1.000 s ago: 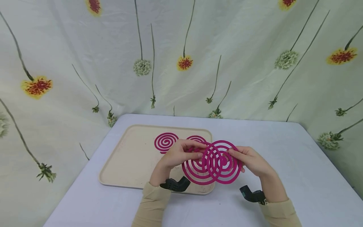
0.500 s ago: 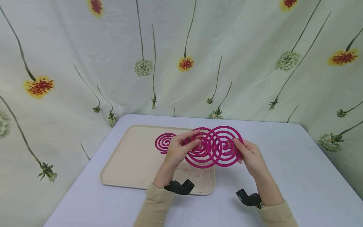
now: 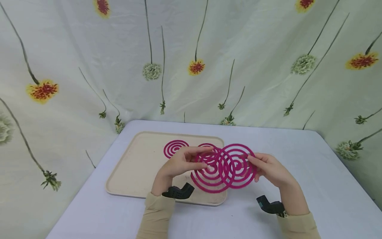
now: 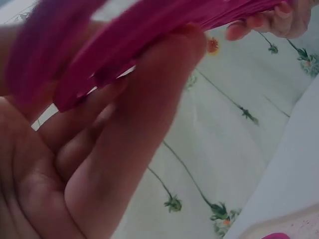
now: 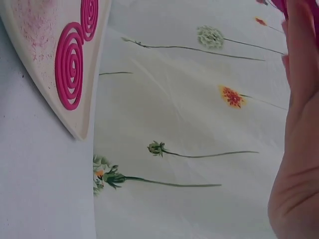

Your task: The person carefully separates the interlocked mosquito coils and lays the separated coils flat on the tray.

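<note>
Two deep-pink mosquito coils, a left one (image 3: 212, 191) and a right one (image 3: 237, 165), overlap in the air above the tray's right side. My left hand (image 3: 180, 162) pinches the left coil between thumb and fingers. On the right coil's outer side, my right hand (image 3: 270, 167) grips the rings with thumb and fingertips. Close up in the left wrist view, the pink rings (image 4: 124, 45) lie edge-on between thumb and fingers. Only part of the right hand (image 5: 299, 129) shows in the right wrist view, its fingertips mostly cut off. Whether the coils are interlocked cannot be told.
A beige tray (image 3: 140, 169) with pink crumbs lies on the white-covered table (image 3: 298, 146). Behind my hands, a coil (image 3: 176, 149) and another coil (image 3: 206, 144), partly hidden, rest on it. A flower-print cloth (image 3: 256, 39) hangs behind the table.
Both hands lifted the coils, then lowered them again. The hands now stand slightly farther apart, and the coils' centres have drawn a little apart, though the rings still overlap.
</note>
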The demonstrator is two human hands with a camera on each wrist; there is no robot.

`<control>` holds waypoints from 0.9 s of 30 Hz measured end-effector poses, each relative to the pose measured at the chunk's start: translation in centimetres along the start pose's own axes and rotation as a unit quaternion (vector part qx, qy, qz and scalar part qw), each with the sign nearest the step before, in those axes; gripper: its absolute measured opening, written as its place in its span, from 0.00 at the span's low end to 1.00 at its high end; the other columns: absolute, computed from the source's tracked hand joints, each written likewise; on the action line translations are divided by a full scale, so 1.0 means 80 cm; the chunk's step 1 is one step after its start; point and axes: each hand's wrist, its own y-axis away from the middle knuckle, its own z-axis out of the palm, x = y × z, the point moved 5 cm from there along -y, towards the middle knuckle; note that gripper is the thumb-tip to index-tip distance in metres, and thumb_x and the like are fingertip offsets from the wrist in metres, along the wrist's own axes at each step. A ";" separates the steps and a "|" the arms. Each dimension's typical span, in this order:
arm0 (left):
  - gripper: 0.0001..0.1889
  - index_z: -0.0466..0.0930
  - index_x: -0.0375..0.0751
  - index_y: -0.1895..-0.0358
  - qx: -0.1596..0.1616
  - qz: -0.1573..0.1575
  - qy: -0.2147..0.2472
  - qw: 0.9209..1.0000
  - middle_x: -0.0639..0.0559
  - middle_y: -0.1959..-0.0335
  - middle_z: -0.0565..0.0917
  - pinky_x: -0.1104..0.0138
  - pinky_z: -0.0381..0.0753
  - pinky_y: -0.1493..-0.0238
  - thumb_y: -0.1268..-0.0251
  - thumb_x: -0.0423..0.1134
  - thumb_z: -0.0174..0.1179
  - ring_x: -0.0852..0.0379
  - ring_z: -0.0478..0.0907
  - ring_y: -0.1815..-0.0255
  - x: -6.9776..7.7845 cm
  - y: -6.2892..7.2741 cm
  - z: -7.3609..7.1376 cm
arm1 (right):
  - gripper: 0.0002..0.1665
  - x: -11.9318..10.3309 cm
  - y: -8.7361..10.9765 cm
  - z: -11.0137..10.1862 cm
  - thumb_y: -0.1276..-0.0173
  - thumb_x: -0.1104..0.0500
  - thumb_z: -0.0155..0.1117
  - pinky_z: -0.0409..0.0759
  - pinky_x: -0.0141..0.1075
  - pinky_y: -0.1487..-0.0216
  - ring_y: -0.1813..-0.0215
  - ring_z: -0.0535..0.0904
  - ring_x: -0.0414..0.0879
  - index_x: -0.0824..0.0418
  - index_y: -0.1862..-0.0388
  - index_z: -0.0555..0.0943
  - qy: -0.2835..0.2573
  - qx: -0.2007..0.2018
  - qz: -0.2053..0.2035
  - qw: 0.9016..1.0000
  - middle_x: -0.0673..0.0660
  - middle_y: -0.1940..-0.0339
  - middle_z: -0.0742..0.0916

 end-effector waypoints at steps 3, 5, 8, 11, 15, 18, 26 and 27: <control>0.22 0.73 0.25 0.43 -0.052 -0.016 -0.008 0.998 0.37 0.54 0.83 0.68 0.81 0.62 0.43 0.24 0.62 0.59 0.82 0.63 0.000 0.000 0.007 | 0.14 0.001 0.004 0.002 0.26 0.65 0.46 0.81 0.33 0.77 0.78 0.81 0.43 0.79 0.59 0.72 0.000 -0.093 -0.001 0.996 0.56 0.72 0.85; 0.21 0.74 0.26 0.44 -0.048 -0.026 -0.011 0.998 0.36 0.53 0.82 0.66 0.82 0.61 0.43 0.25 0.62 0.56 0.82 0.60 -0.001 -0.001 0.010 | 0.13 0.001 0.005 0.002 0.26 0.66 0.47 0.81 0.32 0.77 0.79 0.81 0.43 0.78 0.59 0.73 0.004 -0.106 -0.002 0.994 0.56 0.72 0.86; 0.22 0.75 0.28 0.44 -0.003 -0.036 -0.019 0.999 0.36 0.52 0.81 0.66 0.83 0.60 0.44 0.24 0.62 0.55 0.82 0.61 -0.003 -0.005 0.009 | 0.14 0.001 0.003 0.001 0.26 0.64 0.47 0.79 0.30 0.79 0.81 0.79 0.41 0.78 0.58 0.73 0.015 -0.073 -0.003 0.997 0.56 0.73 0.86; 0.22 0.75 0.30 0.42 0.044 -0.033 -0.020 0.998 0.37 0.52 0.81 0.67 0.82 0.61 0.43 0.25 0.62 0.56 0.81 0.63 -0.004 -0.007 0.005 | 0.15 0.001 0.000 0.000 0.26 0.64 0.47 0.76 0.28 0.80 0.82 0.76 0.40 0.78 0.57 0.72 0.015 -0.023 -0.008 1.000 0.54 0.73 0.85; 0.24 0.73 0.30 0.41 0.093 -0.018 0.002 0.996 0.37 0.50 0.80 0.65 0.82 0.57 0.42 0.27 0.62 0.54 0.81 0.59 -0.005 -0.010 0.002 | 0.15 -0.002 -0.002 -0.001 0.26 0.62 0.47 0.74 0.26 0.81 0.84 0.73 0.39 0.77 0.56 0.72 0.010 0.055 -0.019 0.998 0.53 0.73 0.85; 0.24 0.73 0.32 0.40 0.148 -0.013 0.004 0.989 0.38 0.49 0.80 0.64 0.81 0.56 0.41 0.28 0.62 0.52 0.81 0.56 -0.005 -0.011 0.001 | 0.14 -0.003 -0.003 -0.002 0.26 0.59 0.50 0.75 0.26 0.79 0.83 0.73 0.40 0.70 0.55 0.75 -0.001 0.135 -0.013 0.991 0.52 0.71 0.85; 0.24 0.70 0.36 0.36 0.267 0.015 0.042 0.963 0.40 0.43 0.77 0.61 0.79 0.51 0.37 0.30 0.59 0.42 0.77 0.47 -0.009 -0.019 0.012 | 0.14 0.002 -0.006 0.009 0.29 0.53 0.55 0.76 0.23 0.76 0.82 0.74 0.38 0.61 0.52 0.76 -0.104 0.327 0.011 0.939 0.49 0.68 0.85; 0.25 0.69 0.38 0.35 0.261 0.014 0.041 0.964 0.41 0.42 0.76 0.61 0.78 0.50 0.36 0.31 0.59 0.44 0.77 0.47 -0.010 -0.020 0.014 | 0.16 0.002 -0.006 0.009 0.29 0.52 0.55 0.76 0.23 0.76 0.82 0.73 0.38 0.62 0.52 0.75 -0.109 0.344 0.015 0.933 0.50 0.68 0.85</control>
